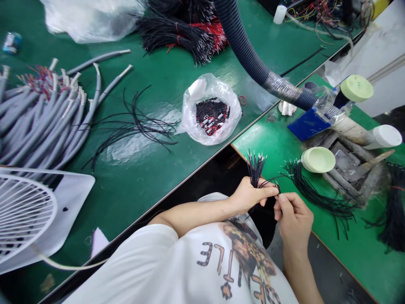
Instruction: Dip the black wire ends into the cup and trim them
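Observation:
My left hand (248,195) is closed around a bundle of thin black wires (255,166), their bare silvery tips pointing up. A few wires stick out between its thumb and fingers toward the right. My right hand (294,213) is closed in a pinch on the ends of those black wires, close to the left thumb tip. Exactly how many wires it pinches is hidden. Just right of the hands, another bundle of black wires (316,196) lies on the bright green table (357,261).
A plastic bag (232,122) of small black, red and white pieces sits on the dark green table (152,177). Grey cables (41,122) and a white fan (28,215) lie left. A ribbed hose (249,50) runs down to a blue plate (308,124), near green cups (318,159).

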A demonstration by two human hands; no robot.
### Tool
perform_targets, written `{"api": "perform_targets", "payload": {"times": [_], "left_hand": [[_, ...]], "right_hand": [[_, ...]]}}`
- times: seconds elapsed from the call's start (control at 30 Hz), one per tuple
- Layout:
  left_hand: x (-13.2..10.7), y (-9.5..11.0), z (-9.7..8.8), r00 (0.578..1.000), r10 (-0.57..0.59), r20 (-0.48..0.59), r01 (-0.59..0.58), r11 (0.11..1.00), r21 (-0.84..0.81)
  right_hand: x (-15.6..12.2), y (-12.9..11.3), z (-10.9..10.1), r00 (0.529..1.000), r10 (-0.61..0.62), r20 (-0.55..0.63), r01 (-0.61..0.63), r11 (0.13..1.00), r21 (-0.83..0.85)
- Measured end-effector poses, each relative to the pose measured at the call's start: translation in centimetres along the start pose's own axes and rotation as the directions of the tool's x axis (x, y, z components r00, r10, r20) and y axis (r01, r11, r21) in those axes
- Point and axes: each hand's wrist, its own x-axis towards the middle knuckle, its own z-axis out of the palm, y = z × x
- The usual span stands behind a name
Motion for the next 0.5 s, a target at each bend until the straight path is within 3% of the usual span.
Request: {"api": "perform_targets", "payload": {"times": [0.5], "left_hand": [[0.22,-0.24,0.18,0.999,0.035,-0.003,-0.036,0.998,-0.050]], "right_hand": [[-0.01,0.21,-0.31,1.000,-0.012,-0.016,0.012,1.000,0.008]]}}
